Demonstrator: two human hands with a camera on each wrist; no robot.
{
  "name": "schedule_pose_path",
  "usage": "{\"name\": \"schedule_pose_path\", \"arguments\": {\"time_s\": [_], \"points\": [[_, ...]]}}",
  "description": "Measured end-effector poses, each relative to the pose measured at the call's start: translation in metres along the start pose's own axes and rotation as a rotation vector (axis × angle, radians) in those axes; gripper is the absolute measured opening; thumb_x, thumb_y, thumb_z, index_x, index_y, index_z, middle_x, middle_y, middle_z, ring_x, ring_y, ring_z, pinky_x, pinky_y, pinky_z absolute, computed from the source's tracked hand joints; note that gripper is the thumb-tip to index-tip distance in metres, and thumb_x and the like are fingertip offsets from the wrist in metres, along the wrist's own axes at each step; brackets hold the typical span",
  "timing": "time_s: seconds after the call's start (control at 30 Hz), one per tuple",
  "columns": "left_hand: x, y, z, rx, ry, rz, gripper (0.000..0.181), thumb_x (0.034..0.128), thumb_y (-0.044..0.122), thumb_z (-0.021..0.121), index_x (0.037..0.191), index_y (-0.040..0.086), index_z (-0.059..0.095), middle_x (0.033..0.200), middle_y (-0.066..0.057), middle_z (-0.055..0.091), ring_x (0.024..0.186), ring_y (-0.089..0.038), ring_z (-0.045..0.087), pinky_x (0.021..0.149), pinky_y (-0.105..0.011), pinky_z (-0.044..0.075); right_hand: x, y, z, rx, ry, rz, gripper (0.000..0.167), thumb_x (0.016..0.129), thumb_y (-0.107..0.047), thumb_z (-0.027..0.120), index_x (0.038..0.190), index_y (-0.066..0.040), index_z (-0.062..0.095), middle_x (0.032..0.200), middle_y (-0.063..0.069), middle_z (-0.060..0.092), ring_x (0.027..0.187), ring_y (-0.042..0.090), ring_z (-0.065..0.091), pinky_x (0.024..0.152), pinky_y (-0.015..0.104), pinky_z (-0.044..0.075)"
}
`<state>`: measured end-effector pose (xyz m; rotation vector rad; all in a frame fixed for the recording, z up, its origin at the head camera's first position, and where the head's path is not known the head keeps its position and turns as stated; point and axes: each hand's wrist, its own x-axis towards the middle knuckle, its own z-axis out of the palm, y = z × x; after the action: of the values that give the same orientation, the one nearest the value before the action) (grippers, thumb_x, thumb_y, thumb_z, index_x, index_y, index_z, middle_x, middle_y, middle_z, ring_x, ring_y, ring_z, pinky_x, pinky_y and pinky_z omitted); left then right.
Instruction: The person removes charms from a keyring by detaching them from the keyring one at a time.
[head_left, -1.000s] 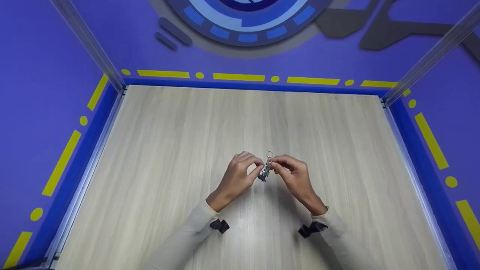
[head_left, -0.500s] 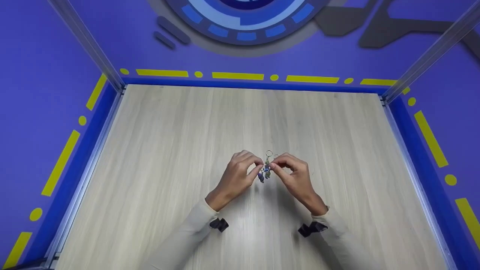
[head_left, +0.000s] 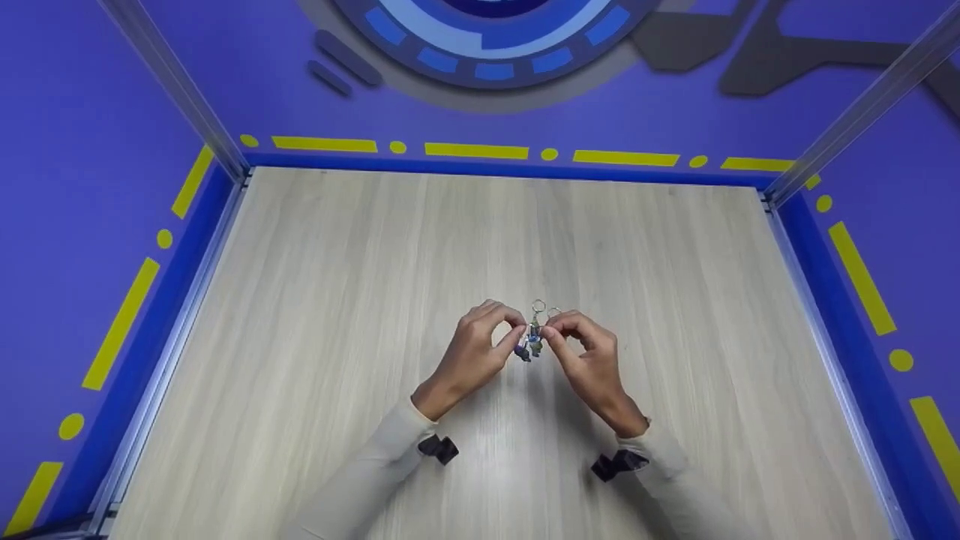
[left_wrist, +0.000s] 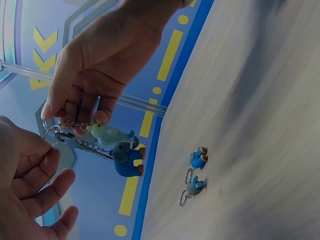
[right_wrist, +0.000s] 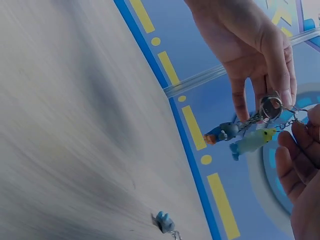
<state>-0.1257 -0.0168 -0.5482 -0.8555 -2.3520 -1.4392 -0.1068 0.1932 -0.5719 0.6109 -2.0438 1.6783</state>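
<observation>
Both hands meet above the table in the head view. My left hand (head_left: 476,345) pinches a key ring (right_wrist: 271,107) whose chain carries a blue elephant charm (left_wrist: 129,160). My right hand (head_left: 589,360) pinches the fittings of a second keychain, with a pale green, yellow-headed animal charm (left_wrist: 111,135) hanging from it. Between the fingertips the metal parts lie close together; whether they are linked I cannot tell. Two more keychains lie on the table in the left wrist view: a blue charm with orange feet (left_wrist: 199,157) and a grey-blue charm (left_wrist: 196,186), each with its ring.
A light wood table (head_left: 375,262) spreads under both hands. Blue panels (head_left: 480,127) with yellow dashes rise at its back and sides. Metal posts (head_left: 180,82) stand at the back corners. Dark wrist devices (head_left: 439,448) are strapped over pale sleeves.
My right hand has shifted slightly to the right while the left stays nearly in place. The small charms between the hands have swung, and a second ring shows beside the right fingers.
</observation>
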Motion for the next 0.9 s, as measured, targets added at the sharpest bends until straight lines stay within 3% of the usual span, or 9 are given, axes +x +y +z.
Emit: {"name": "schedule_pose_path", "arguments": {"time_s": [0.13, 0.3, 0.6, 0.77, 0.9], "points": [[0.001, 0.002, 0.001, -0.089, -0.029, -0.068, 0.005, 0.1073, 0.007, 0.071, 0.105, 0.004, 0.073, 0.095, -0.004, 0.078, 0.093, -0.018, 0.074, 0.089, -0.041, 0.057, -0.002, 0.000, 0.004, 0.050, 0.016, -0.019, 0.019, 0.096, 0.022, 0.068, 0.096, 0.002, 0.068, 0.098, 0.016, 0.075, 0.096, 0.023, 0.073, 0.091, 0.027, 0.061], [0.002, 0.002, 0.000, -0.200, -0.045, -0.110, 0.012, 0.1097, 0.010, 0.068, 0.109, -0.001, 0.071, 0.092, -0.006, 0.081, 0.087, -0.015, 0.076, 0.089, -0.041, 0.059, -0.002, 0.001, 0.009, 0.098, 0.047, -0.041, 0.018, 0.094, 0.027, 0.064, 0.097, 0.009, 0.065, 0.104, 0.019, 0.074, 0.102, 0.030, 0.074, 0.097, 0.029, 0.060], [0.002, 0.005, -0.001, -0.511, -0.100, -0.345, 0.012, 0.1003, 0.006, 0.080, 0.111, 0.001, 0.077, 0.104, -0.007, 0.078, 0.099, -0.021, 0.075, 0.095, -0.038, 0.061, -0.003, 0.000, 0.014, 0.076, 0.094, -0.090, 0.026, 0.090, 0.032, 0.064, 0.099, 0.008, 0.066, 0.105, 0.020, 0.074, 0.100, 0.032, 0.072, 0.095, 0.027, 0.060], [0.001, 0.005, 0.003, -0.610, -0.045, -0.414, 0.010, 0.0986, 0.001, 0.080, 0.108, -0.004, 0.078, 0.105, -0.010, 0.077, 0.098, -0.023, 0.076, 0.091, -0.036, 0.064, -0.004, 0.002, 0.016, 0.078, 0.112, -0.106, 0.027, 0.089, 0.032, 0.065, 0.099, 0.007, 0.068, 0.105, 0.020, 0.074, 0.099, 0.030, 0.073, 0.093, 0.026, 0.060], [0.000, 0.005, 0.004, -0.624, 0.024, -0.432, 0.010, 0.0993, 0.001, 0.079, 0.107, -0.005, 0.079, 0.105, -0.011, 0.077, 0.099, -0.023, 0.075, 0.090, -0.033, 0.063, -0.004, 0.003, 0.018, 0.086, 0.127, -0.097, 0.015, 0.095, 0.024, 0.066, 0.101, 0.010, 0.068, 0.104, 0.019, 0.075, 0.100, 0.031, 0.073, 0.095, 0.030, 0.061]]}}
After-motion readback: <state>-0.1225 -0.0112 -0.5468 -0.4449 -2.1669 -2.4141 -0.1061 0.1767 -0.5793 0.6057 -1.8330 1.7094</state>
